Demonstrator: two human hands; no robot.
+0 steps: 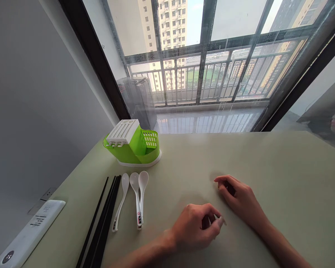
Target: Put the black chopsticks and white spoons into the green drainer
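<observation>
My left hand is low over the light green table, its fingers loosely bent and the thumb close to the index fingertip, with nothing seen in it. Farther right, my right hand rests near the tabletop, its fingers half curled and slightly apart, also without any object. Left of my left hand lie three white spoons: a single spoon and two overlapping spoons, bowls pointing away from me. Several black chopsticks lie beside them, one set a little apart. Behind the spoons stands a green utensil holder with a slotted white top.
A long white device with a round button lies at the table's left edge, near a wall socket. The table reaches to the glass doors, with a railing and tall buildings beyond. A grey wall stands at left.
</observation>
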